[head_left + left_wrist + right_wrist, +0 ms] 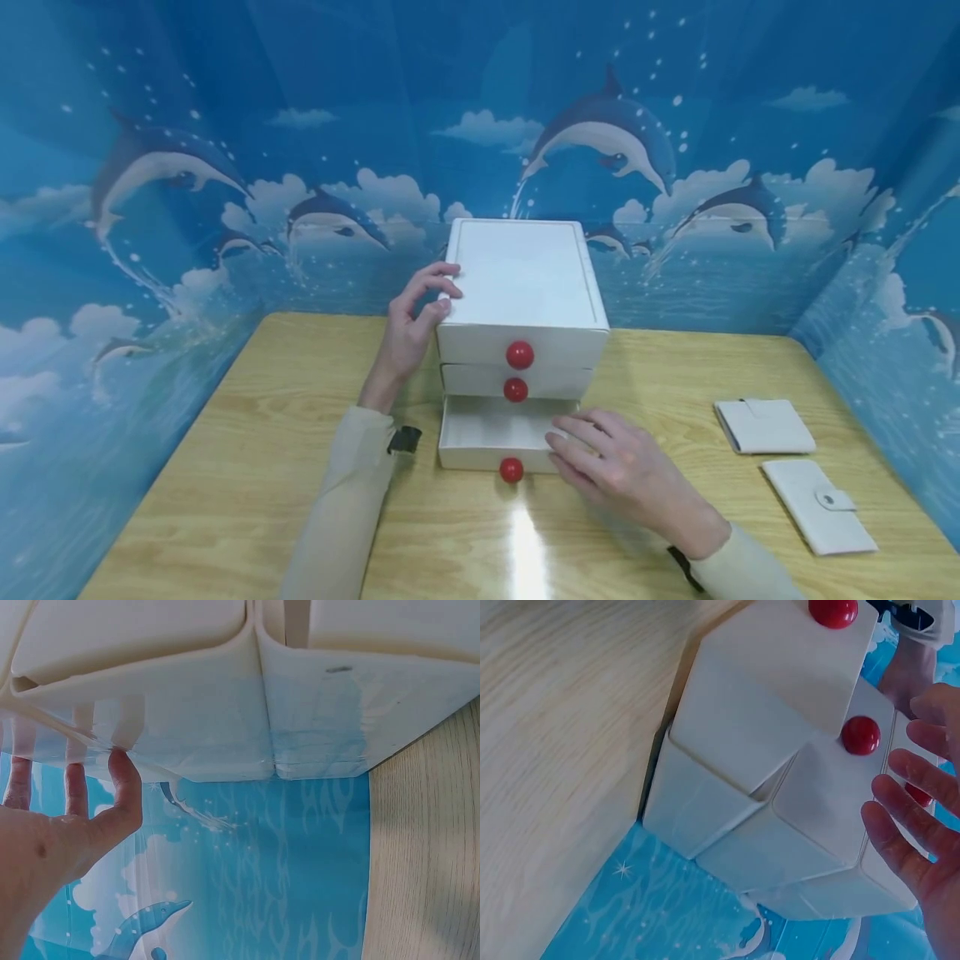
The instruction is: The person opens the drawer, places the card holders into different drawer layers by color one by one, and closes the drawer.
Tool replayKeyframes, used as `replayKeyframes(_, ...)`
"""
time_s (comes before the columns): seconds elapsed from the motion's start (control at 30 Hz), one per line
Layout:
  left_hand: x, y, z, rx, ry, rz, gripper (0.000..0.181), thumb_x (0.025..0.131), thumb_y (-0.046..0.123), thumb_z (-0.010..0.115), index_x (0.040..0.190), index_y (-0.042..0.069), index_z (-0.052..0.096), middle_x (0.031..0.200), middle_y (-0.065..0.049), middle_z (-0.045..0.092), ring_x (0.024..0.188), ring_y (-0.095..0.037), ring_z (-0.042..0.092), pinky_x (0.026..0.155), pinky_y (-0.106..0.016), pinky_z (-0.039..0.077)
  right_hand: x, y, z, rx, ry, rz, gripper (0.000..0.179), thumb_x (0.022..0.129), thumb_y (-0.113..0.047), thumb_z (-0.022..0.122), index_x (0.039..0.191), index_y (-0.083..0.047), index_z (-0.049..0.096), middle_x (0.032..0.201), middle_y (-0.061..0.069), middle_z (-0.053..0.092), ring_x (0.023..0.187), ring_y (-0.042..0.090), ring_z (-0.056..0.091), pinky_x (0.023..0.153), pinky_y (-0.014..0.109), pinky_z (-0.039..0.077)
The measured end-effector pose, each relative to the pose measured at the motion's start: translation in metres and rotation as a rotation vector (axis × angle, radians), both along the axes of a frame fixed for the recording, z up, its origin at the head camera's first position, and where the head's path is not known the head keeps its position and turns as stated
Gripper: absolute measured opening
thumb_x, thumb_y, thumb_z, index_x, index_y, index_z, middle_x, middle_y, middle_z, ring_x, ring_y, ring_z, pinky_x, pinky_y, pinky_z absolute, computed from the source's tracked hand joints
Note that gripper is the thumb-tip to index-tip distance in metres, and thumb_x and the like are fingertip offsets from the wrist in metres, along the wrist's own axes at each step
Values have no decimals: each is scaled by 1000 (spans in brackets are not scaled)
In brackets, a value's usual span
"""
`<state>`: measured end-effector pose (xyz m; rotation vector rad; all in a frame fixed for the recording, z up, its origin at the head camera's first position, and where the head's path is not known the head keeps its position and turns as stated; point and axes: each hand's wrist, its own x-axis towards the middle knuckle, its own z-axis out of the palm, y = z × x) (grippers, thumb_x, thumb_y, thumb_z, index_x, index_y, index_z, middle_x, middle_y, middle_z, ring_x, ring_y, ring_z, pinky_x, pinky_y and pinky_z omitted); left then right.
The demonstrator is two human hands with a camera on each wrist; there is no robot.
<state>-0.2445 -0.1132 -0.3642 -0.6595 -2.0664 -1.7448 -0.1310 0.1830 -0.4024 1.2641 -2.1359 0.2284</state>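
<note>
A white three-drawer box (525,275) stands on the table, with a red ball knob on each drawer front. Its bottom drawer (468,458) is pulled out toward me, and the visible part of its inside is bare. My left hand (412,325) rests its fingertips against the box's upper left side, as the left wrist view also shows. Over the right end of the bottom drawer is my right hand (626,467), its fingers loosely extended. In the right wrist view those fingers (904,844) hold nothing; whether they touch the drawer I cannot tell.
Two white wallet-like cases lie to the right: a folded one (765,427) farther back and one with a snap strap (817,507) nearer me. The wooden table (285,475) is bordered behind and at both sides by a blue dolphin-printed curtain (420,108).
</note>
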Motion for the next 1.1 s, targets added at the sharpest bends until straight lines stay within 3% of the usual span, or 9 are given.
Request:
replayKeyframes(0.37,0,-1,-1,-3,-8,0,25,99,23,51,108,6,67,146,-4,56,148,-16,39,125,-56,23,-4,11,2,-72,23,1,35,107,-31,49,103,-11,77,102,7,78,89,21,71,74,35,61)
replayKeyframes(0.6,0,-1,-1,-8,-11,5,26,99,24,51,109,7,67,146,-3,57,148,-16,39,125,-56,24,-4,21,4,-67,-20,-56,41,108,-36,45,105,-11,77,102,7,79,88,22,70,73,37,61)
replayKeyframes(0.83,-1,-1,-2,-4,5,-3,26,99,24,51,109,6,67,146,-5,57,148,-16,40,125,-56,24,-7,30,4,-107,32,-65,40,107,-34,47,103,-9,77,101,8,78,86,23,71,72,38,61)
replayKeyframes(1.1,-1,-1,-1,-8,-6,4,25,100,23,51,109,7,67,147,-3,57,148,-16,39,126,-56,23,-8,42,1,-105,11,-127,42,107,-37,46,103,-9,77,103,9,76,85,25,71,69,39,61)
